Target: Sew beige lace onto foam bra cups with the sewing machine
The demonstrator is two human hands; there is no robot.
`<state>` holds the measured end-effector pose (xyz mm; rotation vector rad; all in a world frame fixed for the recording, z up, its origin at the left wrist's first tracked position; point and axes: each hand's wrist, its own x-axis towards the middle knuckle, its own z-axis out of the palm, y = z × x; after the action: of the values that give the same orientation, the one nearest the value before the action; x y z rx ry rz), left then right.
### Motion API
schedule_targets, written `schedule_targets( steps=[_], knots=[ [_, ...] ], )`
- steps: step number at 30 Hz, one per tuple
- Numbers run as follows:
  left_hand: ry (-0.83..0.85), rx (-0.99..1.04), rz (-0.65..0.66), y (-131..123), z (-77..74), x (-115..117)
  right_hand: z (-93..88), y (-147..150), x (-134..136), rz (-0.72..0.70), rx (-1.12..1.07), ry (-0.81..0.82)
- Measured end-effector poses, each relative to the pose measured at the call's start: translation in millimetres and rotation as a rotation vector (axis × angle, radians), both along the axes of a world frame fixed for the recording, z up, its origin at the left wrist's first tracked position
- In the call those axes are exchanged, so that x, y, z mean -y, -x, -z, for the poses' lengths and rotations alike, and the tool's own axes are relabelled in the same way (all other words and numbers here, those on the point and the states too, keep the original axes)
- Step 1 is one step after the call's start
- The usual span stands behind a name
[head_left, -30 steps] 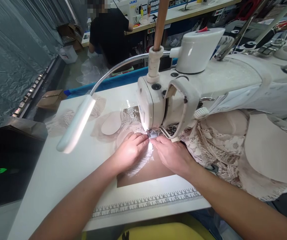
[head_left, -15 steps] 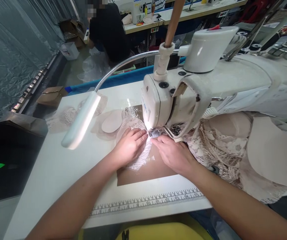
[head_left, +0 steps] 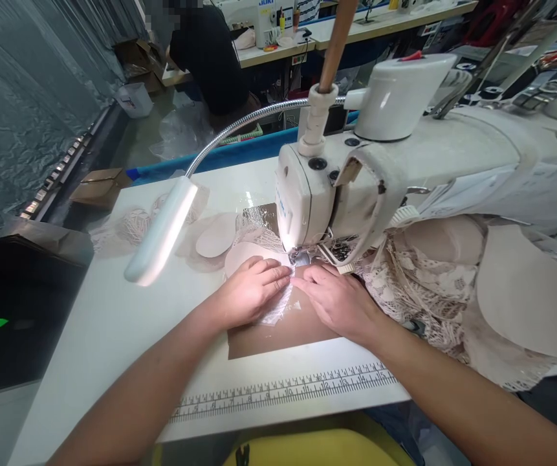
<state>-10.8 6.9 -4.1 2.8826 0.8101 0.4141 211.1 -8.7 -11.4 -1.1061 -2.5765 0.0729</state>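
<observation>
My left hand [head_left: 251,289] lies flat on a white lace piece [head_left: 278,309], fingers stretched toward the presser foot [head_left: 300,259] of the white sewing machine [head_left: 404,175]. My right hand [head_left: 339,299] rests palm down just right of the foot, its fingers pressing the same lace. A beige bra cup [head_left: 239,254] peeks out beyond my left fingers. Both hands nearly touch at the needle. The needle itself is hidden under the machine head.
A gooseneck lamp [head_left: 160,233] hangs over the table's left. More beige cups [head_left: 216,236] and lace [head_left: 424,285] lie behind and to the right. A ruler strip [head_left: 283,391] runs along the table's front edge. A person in black [head_left: 210,52] sits at a far bench.
The lace has fed further back under the foot, so less of it shows below my hands. Both hands stay pressed beside the foot; the view has shifted slightly.
</observation>
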Motion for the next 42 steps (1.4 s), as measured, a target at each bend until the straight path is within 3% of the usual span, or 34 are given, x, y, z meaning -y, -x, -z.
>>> schedule_targets(
  steps=[20,27,35,42],
  knots=[
    [0.041,-0.092,-0.129,-8,-6.7,4,-2.9,4,2,0.153,0.077,0.005],
    [0.073,-0.022,-0.040,-1,-11.3,4,-4.5,-2,4,0.081,-0.024,0.003],
    [0.133,0.001,-0.056,4,-23.4,7,-1.8,-7,6,-0.069,-0.136,0.113],
    [0.123,-0.045,-0.126,-1,-14.9,10,-4.3,-6,7,-0.136,-0.150,0.144]
  ],
)
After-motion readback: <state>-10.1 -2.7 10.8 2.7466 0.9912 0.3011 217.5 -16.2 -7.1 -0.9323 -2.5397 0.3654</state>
